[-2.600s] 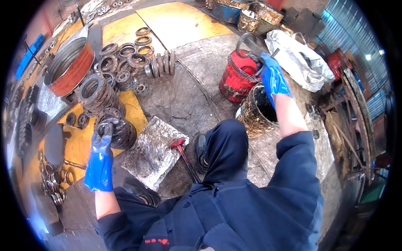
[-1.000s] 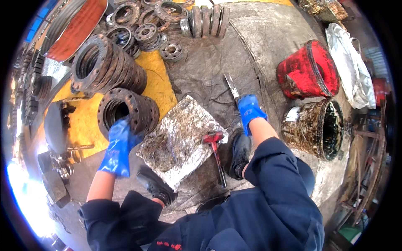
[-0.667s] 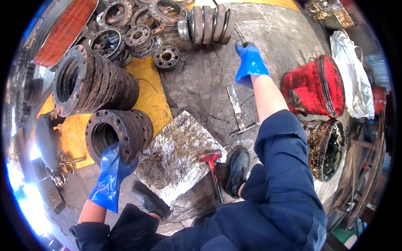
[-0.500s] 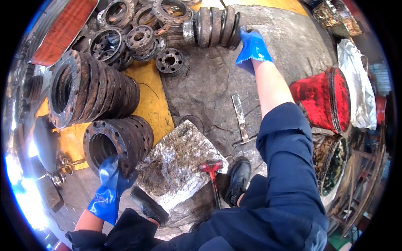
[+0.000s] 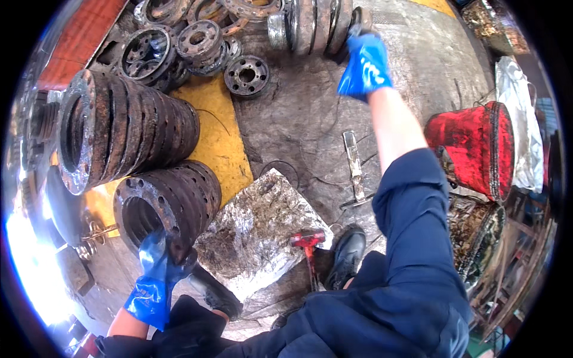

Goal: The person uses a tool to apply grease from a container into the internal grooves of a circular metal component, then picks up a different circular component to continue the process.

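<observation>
The end ring (image 5: 363, 18) of the row (image 5: 322, 28) is at our right hand (image 5: 365, 64), grip unclear to us; our left hand (image 5: 156, 271) clasps the rim of a stack (image 5: 186, 200) beside the smeared board (image 5: 262, 230). On the stained floor (image 5: 298, 122), a red bucket (image 5: 468, 143) stands rightward

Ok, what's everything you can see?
Ring stacks: two, rusty brown, left
Loose rings: several, rusty grey, top left
Discs: several, brown, top middle
Tub: one, orange, top left
Sheeting: several patches, yellow, left and top right
Pad: one, stained white, lower centre
Hammer: one, red, pad's right corner
Flat tool: one, whitish, right of centre
Buckets: two, red and brown, right
Bag: one, white, far right
Shoes: two, black, lower centre
Left hand: one, blue glove, nearer stack's rim
Right hand: one, blue glove, discs' right end
</observation>
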Available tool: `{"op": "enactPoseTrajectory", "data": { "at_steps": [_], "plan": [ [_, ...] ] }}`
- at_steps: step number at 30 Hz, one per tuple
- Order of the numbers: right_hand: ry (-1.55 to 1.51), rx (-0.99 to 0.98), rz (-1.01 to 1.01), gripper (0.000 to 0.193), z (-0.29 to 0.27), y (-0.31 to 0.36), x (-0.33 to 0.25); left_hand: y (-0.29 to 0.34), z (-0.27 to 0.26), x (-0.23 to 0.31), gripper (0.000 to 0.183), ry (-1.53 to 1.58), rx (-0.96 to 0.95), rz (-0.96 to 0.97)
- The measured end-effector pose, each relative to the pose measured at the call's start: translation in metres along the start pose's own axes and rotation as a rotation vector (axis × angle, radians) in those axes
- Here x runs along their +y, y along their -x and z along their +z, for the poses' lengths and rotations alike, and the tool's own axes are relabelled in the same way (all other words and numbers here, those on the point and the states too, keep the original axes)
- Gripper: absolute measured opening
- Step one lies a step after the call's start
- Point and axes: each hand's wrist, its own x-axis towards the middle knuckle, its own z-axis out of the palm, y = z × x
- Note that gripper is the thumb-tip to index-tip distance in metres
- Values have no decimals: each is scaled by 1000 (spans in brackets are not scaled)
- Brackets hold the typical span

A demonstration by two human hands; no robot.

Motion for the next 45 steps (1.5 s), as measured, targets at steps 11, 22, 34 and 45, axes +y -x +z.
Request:
{"op": "enactPoseTrajectory", "data": {
  "at_steps": [11,22,34,45],
  "plan": [
    [-109,124,148,71,-42,83,-19,4,-2,-1,57,1,11,38],
    [-167,-56,328,71,-12,113,-3,11,0,0,57,-169,107,117],
    [-459,-95,300,61,-36,241,-1,10,4,-3,45,-101,197,207],
    [-631,-433,241,29,-28,265,1,14,4,-8,57,-171,198,224]
  ]
}}
